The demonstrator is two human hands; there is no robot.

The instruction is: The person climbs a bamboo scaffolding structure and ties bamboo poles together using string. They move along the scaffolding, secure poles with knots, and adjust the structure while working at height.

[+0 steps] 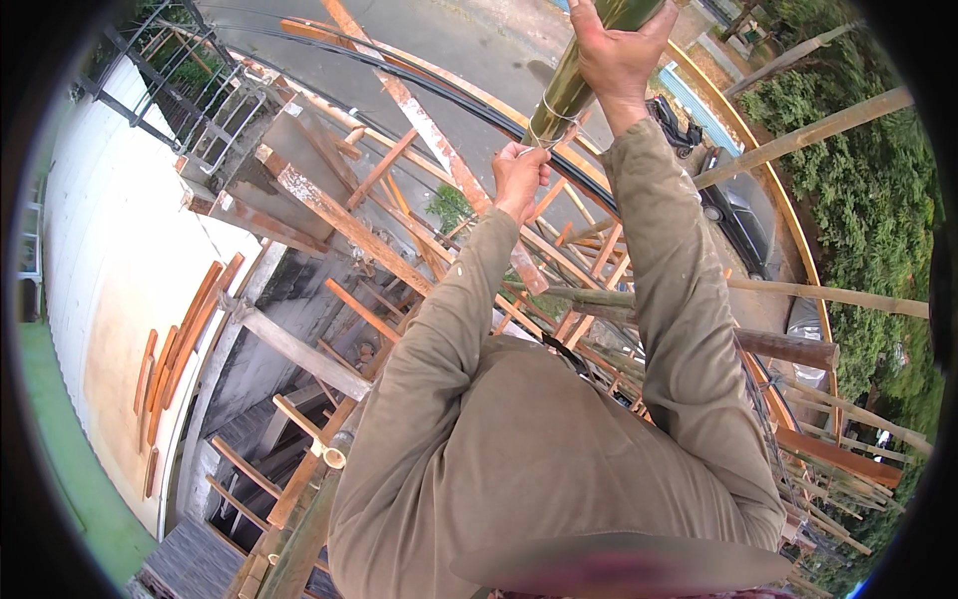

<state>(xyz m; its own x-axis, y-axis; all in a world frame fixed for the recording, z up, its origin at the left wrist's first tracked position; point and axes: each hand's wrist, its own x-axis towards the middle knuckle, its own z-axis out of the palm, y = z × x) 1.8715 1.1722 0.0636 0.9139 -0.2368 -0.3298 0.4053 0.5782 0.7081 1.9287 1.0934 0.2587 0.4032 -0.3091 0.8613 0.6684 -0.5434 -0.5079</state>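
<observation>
A thick green bamboo pole slants up to the top edge ahead of me. My right hand is wrapped round its upper visible part, the thumb lying along the near side. Lower down, thin pale wire loops round the pole. My left hand is closed in a pinch at that wire, close against the pole's lower end. The fingertips hide the wire's end. Both arms are stretched forward and up.
Black cables run just behind the pole. Wooden beams and bamboo scaffolding surround me, high above a street with a parked dark car. Left lies a white roof with loose planks; trees stand right.
</observation>
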